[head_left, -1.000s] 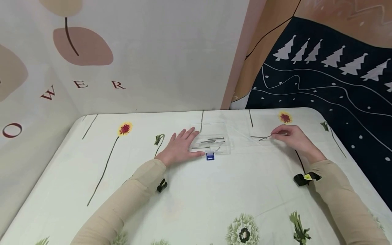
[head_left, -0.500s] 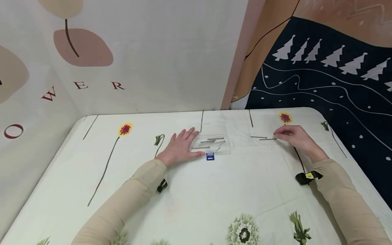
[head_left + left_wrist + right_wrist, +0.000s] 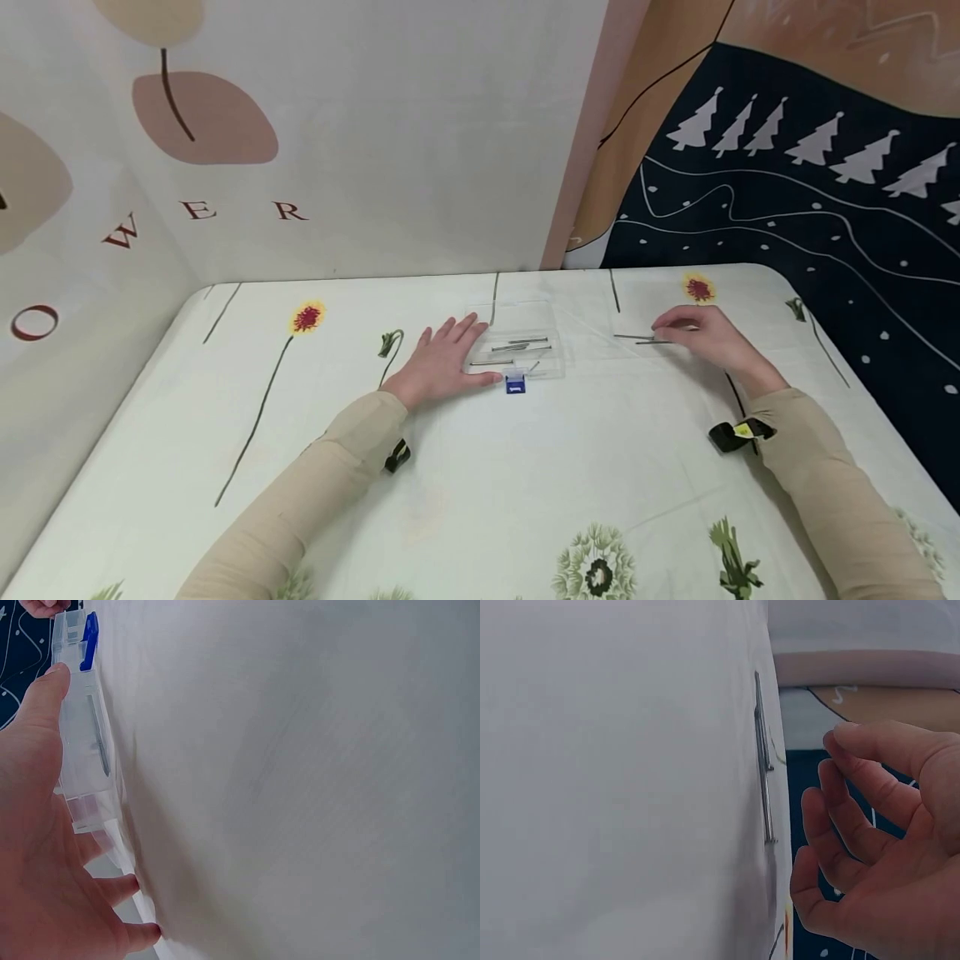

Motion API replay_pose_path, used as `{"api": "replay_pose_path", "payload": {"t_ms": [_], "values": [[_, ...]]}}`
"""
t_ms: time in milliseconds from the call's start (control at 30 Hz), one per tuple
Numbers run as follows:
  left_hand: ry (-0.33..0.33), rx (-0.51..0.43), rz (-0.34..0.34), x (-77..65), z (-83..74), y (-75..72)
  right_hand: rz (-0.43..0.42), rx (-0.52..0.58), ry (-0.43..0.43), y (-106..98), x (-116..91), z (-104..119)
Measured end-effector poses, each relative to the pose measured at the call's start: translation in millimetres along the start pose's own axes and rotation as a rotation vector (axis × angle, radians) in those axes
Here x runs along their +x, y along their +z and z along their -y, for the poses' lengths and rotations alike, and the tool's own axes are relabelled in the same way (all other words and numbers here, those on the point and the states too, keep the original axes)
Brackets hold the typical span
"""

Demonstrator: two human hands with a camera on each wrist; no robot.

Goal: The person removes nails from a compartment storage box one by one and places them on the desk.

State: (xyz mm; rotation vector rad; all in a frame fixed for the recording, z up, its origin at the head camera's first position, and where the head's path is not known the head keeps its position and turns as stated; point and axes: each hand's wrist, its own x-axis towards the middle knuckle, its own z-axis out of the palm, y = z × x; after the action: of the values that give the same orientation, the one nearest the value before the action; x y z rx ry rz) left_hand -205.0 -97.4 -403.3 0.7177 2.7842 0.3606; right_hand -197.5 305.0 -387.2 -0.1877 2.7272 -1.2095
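My left hand [image 3: 442,362] rests with spread fingers at the left side of a clear plastic box [image 3: 555,367] with a blue latch [image 3: 515,384]. In the left wrist view the thumb [image 3: 46,694] touches the box [image 3: 82,761]. Several nails [image 3: 528,340] lie inside it. Two more nails lie side by side on the cloth to the right, one farther back [image 3: 630,336] and one nearer [image 3: 647,342]. Just above their right ends is my right hand [image 3: 701,337]. The right wrist view shows its fingers loosely curled, thumb near the index fingertip, holding nothing, apart from the nails [image 3: 762,735].
A white cloth [image 3: 525,467] printed with flowers covers the table. Behind it hangs a pale curtain [image 3: 420,167], with a dark tree-patterned cloth [image 3: 750,192] at the right. A black wrist camera [image 3: 731,436] sits at the right cuff.
My right hand lets go of the nail it was pinching, which now lies beside the other one. The hand draws back right, then returns left over the nails. My left hand stays put.
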Motion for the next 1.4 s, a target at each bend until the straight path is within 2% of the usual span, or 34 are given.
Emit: {"api": "replay_pose_path", "payload": {"t_ms": [267,767,1200,1400], "values": [[0.010,-0.003,-0.002,0.2,0.2,1.5,0.022,0.007,-0.005,10,9,11],[0.007,0.008,-0.003,0.5,1.8,2.2,0.081,0.049,-0.083,30,22,44],[0.006,0.004,0.001,0.4,1.4,0.3,0.091,0.079,-0.154,52,32,58],[0.007,-0.003,0.004,0.3,1.3,0.6,0.130,0.105,-0.175,60,34,66]]}}
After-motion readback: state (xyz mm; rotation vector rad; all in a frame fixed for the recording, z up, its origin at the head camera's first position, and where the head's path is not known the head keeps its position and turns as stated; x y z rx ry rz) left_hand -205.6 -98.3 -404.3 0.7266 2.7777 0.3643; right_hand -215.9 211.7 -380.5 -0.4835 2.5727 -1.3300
